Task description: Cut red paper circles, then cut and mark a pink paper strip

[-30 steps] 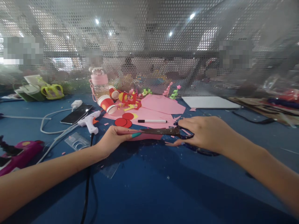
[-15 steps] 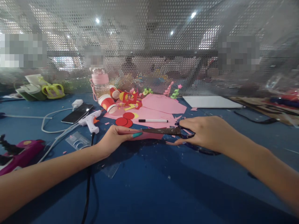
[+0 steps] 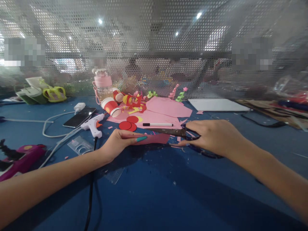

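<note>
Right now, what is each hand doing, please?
Left hand: closed, pinching the pink paper.
Right hand: closed on the scissors, blades over the paper.

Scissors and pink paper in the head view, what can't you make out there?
Head view only:
- Scissors: handles hidden inside the right hand; whether the blades touch the pink paper piece is unclear.
- Left hand: fingers under the paper are hidden by it.
- Background behind the mesh screen: blurred and pixelated.
- Purple tool: cut off by the left edge.
</note>
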The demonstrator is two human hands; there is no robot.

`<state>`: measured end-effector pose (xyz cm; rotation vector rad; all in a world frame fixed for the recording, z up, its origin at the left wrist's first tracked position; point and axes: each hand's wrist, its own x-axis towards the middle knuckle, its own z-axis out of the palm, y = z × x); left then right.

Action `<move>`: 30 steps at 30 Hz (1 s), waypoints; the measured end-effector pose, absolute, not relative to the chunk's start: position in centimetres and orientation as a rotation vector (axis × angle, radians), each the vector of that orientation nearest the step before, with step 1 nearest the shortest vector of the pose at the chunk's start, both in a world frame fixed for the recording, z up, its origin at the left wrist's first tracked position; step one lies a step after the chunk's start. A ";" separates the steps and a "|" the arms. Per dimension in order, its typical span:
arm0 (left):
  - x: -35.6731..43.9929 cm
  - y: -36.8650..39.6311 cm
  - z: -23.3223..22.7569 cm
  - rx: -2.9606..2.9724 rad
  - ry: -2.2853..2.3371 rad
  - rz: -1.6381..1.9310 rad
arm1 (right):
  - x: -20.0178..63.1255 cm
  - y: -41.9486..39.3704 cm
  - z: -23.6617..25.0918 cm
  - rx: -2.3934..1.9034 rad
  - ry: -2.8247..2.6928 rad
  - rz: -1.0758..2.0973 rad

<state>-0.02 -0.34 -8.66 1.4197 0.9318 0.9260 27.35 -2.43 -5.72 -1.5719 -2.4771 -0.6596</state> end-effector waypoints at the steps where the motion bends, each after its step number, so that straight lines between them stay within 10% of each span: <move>1: 0.0 -0.4 -8.7 1.417 0.933 0.923 | 27.3 -2.4 -5.8 -1.596 -2.447 -0.666; 16: -0.2 -0.4 -8.6 1.352 0.972 1.054 | 25.9 -0.8 -7.9 -2.277 -1.858 -0.210; 25: -0.4 -0.2 -8.9 1.277 1.007 1.101 | 25.9 -0.6 -9.7 -1.722 -1.779 -0.370; 30: -0.4 -0.4 -8.7 1.291 0.957 1.080 | 23.5 -2.3 -9.2 -1.157 -1.690 0.303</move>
